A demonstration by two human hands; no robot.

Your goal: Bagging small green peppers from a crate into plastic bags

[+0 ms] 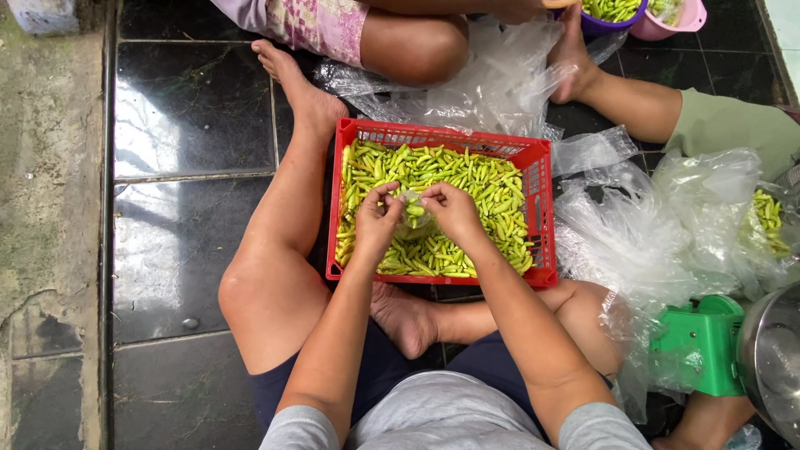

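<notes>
A red plastic crate (pixel 540 208) full of small green chillies (pixel 475 179) sits on the floor between my legs. Over its middle, my left hand (pixel 377 218) and my right hand (pixel 450 210) together pinch a small clear plastic bag (pixel 414 218) that holds a few green chillies. Both hands grip the bag's top, fingers curled, thumbs close to each other.
Clear plastic bags (pixel 658 225) lie heaped to the right, one holding chillies (pixel 768 218). A green scale (pixel 698 343) with a metal pan (pixel 771 358) stands at lower right. Other people's legs (pixel 412 46) and bowls of chillies (pixel 612 12) are at the top. Black floor tiles (pixel 183 108) lie left.
</notes>
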